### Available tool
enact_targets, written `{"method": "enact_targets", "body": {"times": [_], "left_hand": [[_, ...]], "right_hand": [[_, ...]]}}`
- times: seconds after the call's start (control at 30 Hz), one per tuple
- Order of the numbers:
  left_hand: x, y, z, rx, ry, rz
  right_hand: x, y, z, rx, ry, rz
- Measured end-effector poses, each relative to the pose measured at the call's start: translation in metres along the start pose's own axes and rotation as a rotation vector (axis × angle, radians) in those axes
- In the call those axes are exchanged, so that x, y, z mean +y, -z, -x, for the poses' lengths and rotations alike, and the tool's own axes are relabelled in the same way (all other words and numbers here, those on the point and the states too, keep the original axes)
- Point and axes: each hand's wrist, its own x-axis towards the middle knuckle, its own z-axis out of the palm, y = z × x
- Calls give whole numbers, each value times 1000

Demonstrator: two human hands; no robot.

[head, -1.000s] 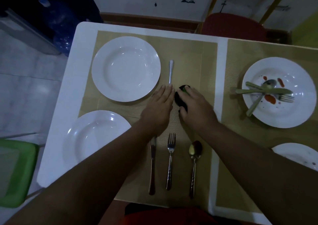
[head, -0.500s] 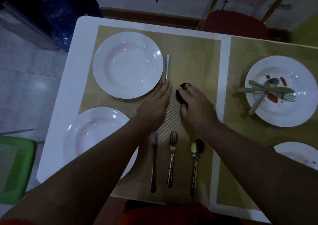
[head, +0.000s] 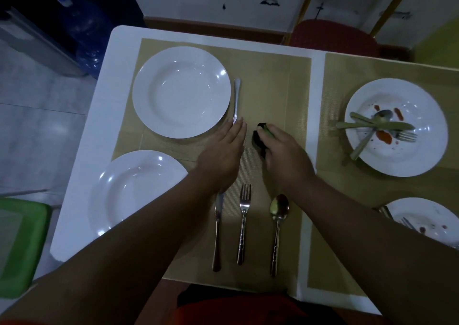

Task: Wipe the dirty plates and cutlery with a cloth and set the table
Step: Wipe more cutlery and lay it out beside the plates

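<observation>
The left hand [head: 223, 151] lies flat on the placemat [head: 273, 88], fingers straight and together, their tips touching the near end of a piece of cutlery [head: 237, 96] just beside the far clean plate [head: 181, 91]. The right hand [head: 285, 155] curls round a dark cloth [head: 258, 139], which is mostly hidden beneath it. I cannot tell which piece of cutlery it is.

White plates [head: 181, 92], tan ribbed mats [head: 270, 81], green stool [head: 19, 240].
</observation>
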Motion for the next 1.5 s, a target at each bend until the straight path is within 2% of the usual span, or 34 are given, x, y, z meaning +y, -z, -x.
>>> {"method": "enact_targets", "body": {"times": [0.33,0.57,0.83,0.97,1.17,1.33,1.5], "left_hand": [[71,20,35,-49,61,-37],[188,8,52,-39,-47,-49],[299,-41,67,-107,-195,-87],[317,-56,61,-234,-183,-87],[337,-62,22,-230,-173,-225],[342,-69,-6,-259,-234,-388],[343,-61,-23,-347,-276,-419]], "right_hand": [[14,41,51,32,-1,-50],[47,91,159,145,-13,-115],[129,118,268,257,-219,-169],[155,125,306,283,-369,-202],[174,125,331,291,-541,-235],[177,125,339,375,-579,-256],[179,123,340,394,-610,-267]]}}
